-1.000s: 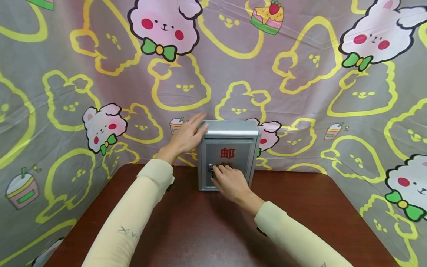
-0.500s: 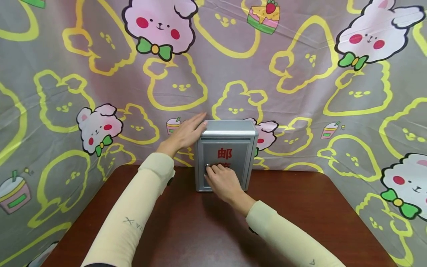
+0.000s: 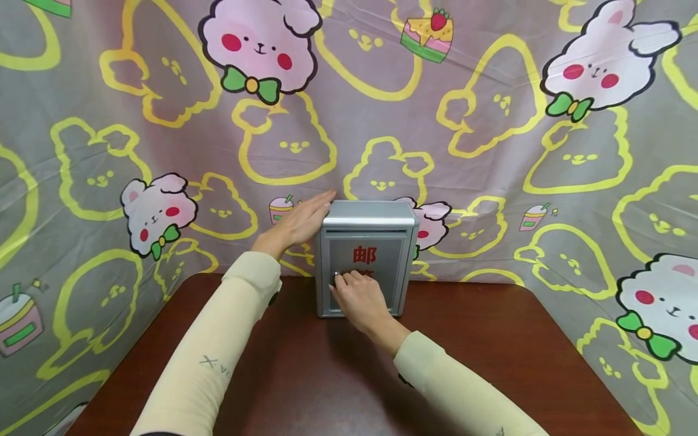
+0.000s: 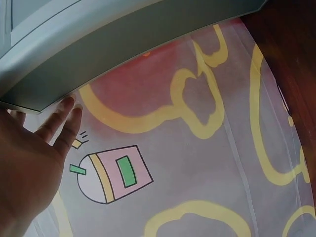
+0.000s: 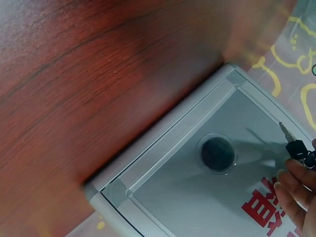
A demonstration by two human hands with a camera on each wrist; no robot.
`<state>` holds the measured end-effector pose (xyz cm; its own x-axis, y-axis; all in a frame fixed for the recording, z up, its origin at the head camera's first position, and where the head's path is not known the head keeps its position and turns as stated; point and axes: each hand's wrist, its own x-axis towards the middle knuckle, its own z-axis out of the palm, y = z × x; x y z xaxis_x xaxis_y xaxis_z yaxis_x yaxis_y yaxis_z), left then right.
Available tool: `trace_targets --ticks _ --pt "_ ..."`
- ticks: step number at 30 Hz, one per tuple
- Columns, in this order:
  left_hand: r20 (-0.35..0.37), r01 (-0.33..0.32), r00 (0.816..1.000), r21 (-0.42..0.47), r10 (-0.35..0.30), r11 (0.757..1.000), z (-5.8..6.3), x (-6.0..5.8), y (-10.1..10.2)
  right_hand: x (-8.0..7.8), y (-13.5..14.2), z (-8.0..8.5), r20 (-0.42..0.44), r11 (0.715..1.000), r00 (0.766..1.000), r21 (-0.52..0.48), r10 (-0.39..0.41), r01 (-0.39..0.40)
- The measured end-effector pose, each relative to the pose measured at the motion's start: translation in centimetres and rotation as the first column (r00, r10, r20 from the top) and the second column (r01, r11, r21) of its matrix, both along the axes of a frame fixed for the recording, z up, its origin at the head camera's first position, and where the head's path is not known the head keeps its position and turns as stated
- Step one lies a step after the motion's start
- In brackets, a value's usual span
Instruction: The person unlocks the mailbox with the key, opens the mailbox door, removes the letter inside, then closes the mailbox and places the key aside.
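A grey metal mailbox [image 3: 391,303] with red characters [image 3: 364,255] on its door stands upright at the back of the table. My left hand [image 3: 299,225] rests at its upper left corner, fingers stretched toward the back; in the left wrist view the fingertips [image 4: 74,111] lie along the box's edge. My right hand [image 3: 357,300] is at the left side of the door, its fingers curled at the lock [image 3: 336,274] and pinching a key, which they mostly hide. A second key [image 5: 295,147] with a black head hangs beside those fingers in the right wrist view.
The brown wooden table [image 3: 463,351] spreads in front of and beside the mailbox. A patterned cloth [image 3: 491,79] hangs behind it and along both sides. A round dark window [image 5: 217,154] is set low in the mailbox door.
The right fingers have turned slightly at the lock and now cover more of it. The left hand lies flatter at the corner. The head view has shifted a little.
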<state>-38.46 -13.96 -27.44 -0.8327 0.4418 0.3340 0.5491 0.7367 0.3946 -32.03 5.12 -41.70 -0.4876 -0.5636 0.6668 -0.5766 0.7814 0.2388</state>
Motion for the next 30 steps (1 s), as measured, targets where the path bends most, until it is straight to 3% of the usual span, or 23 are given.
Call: trace_targets --ticks 12,27,30 --pt "0.009 0.057 0.998 0.008 -0.057 0.998 -0.1 -0.1 -0.3 0.4 -1.0 -0.3 -0.034 0.993 0.996 -0.084 -0.083 0.080" --pt "-0.004 0.066 0.998 0.038 -0.066 0.997 -0.7 -0.4 -0.5 0.7 -1.5 -0.4 -0.020 0.985 0.996 -0.150 -0.088 0.084" --pt "-0.018 0.074 0.997 0.032 -0.074 0.997 -0.6 -0.4 -0.5 0.7 -1.5 -0.4 0.018 0.979 0.997 -0.191 -0.074 0.076"
